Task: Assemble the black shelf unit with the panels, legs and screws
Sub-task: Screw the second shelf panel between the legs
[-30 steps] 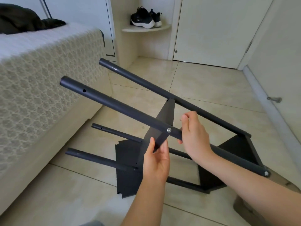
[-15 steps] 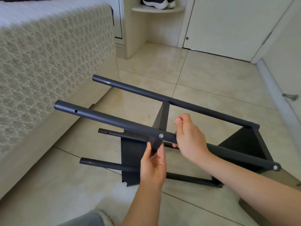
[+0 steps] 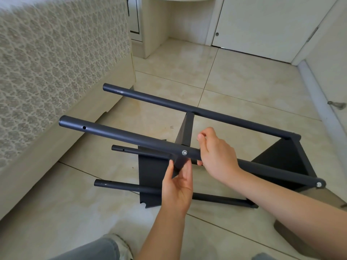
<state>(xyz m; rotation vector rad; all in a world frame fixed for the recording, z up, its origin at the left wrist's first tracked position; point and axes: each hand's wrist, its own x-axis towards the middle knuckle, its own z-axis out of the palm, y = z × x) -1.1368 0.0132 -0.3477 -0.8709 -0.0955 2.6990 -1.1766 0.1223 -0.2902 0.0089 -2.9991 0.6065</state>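
Observation:
The black shelf unit lies on its side on the tiled floor, its tube legs pointing left. The near upper leg (image 3: 120,133) carries a silver screw (image 3: 184,152) where the middle panel (image 3: 150,177) meets it. My left hand (image 3: 178,182) grips the corner of that panel just under the screw, thumb on one side and fingers on the other. My right hand (image 3: 216,154) curls round the same leg right of the screw. A second screw (image 3: 318,184) sits at the leg's right end, by the end panel (image 3: 277,162). The far upper leg (image 3: 187,108) runs parallel behind.
A bed (image 3: 56,72) with a patterned cover stands close on the left. A cream cabinet (image 3: 159,25) and white doors (image 3: 262,25) line the back, a wall base (image 3: 319,94) the right. My knee (image 3: 90,248) is at the bottom edge. A dark panel (image 3: 293,233) lies bottom right.
The view has tilted further down, so the shoes on the corner ledge left the frame. The shelf unit has sunk lower and flatter. Both hands keep their hold.

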